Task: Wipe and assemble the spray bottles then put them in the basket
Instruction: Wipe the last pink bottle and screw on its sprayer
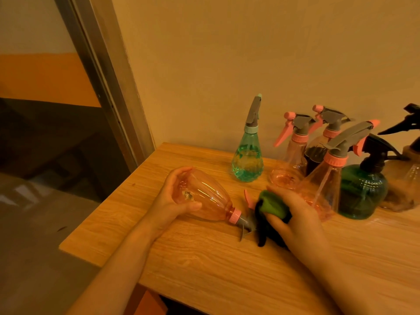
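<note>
Wiping was under way: the left hand gripped the clear pink plastic spray bottle lying on the wooden counter, while the right hand clutched a green-and-black cloth against its grey nozzle, apparently touching. Next: basket, unseen.

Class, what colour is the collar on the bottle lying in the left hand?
Pink collar, head view.

Pink bottle glossy clear plastic (ribbed); cloth fuzzy, matt; table smooth wood-grain.
</note>
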Demonstrator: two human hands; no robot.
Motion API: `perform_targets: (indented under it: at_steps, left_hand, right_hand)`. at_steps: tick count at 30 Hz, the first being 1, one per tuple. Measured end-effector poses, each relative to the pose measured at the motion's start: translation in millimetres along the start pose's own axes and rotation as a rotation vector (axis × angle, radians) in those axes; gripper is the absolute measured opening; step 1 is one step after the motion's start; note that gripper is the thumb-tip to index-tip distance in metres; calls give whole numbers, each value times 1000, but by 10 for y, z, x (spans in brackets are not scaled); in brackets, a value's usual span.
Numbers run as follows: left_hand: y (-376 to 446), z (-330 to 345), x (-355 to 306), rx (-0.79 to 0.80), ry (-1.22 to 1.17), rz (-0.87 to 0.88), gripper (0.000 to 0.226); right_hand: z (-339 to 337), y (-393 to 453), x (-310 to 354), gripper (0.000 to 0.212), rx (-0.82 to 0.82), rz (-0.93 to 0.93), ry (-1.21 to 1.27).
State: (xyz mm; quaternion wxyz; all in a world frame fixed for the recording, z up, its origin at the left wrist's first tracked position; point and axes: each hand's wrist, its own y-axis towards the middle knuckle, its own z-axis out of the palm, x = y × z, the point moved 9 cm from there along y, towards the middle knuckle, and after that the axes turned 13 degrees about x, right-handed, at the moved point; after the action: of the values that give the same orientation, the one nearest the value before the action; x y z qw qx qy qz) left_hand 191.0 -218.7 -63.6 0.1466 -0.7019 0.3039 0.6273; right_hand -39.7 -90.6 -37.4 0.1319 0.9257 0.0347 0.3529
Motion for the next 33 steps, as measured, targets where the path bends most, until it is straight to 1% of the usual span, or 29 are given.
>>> perform_targets:
  at_steps: [2, 7, 10, 12, 15, 16, 19, 22, 24, 28, 31, 33]
  left_hand:
    - [-6, 37, -31, 17, 45, -2, 91]
    - [2, 169, -50, 107, 203, -6, 110]
    - [-11, 184, -83, 90, 267, -3, 100]
    - [-21, 170, -81, 73, 281, -15, 99]
    - [-21, 166, -64, 71, 271, -21, 99]
    - [-20, 166, -67, 70, 268, -21, 98]
    - [-18, 169, -87, 67, 277, -12, 97]
    - [-16, 170, -96, 65, 286, -9, 97]
    - [-14, 169, -105, 60, 283, -4, 96]
    - [-11, 174, -123, 56, 263, 12, 97]
    - [-14, 164, -99, 57, 258, 3, 98]
    - [-19, 158, -85, 58, 262, -2, 98]
  right_hand:
    - [-3, -5, 54, 61, -78, -6, 72]
    - [-47, -19, 94, 61, -174, -66, 94]
    - [-176, -103, 88, 59, -280, -105, 76]
    - [-223, -143, 94, 58, -322, -130, 48]
    - [-134, -136, 254, 44, -280, -254, -118]
    - [-66, -120, 300, 42, -255, -281, -186]
    - [127, -43, 393, 41, -206, -327, -328]
    - [309, 7, 450, 41, -120, -393, -464]
    - [350, 17, 419, 44, -85, -357, -533]
    - [297, -9, 394, 46, -104, -311, -598]
    - [212, -25, 376, 31, -154, -343, -560]
    - [189, -49, 344, 31, -163, -349, -520]
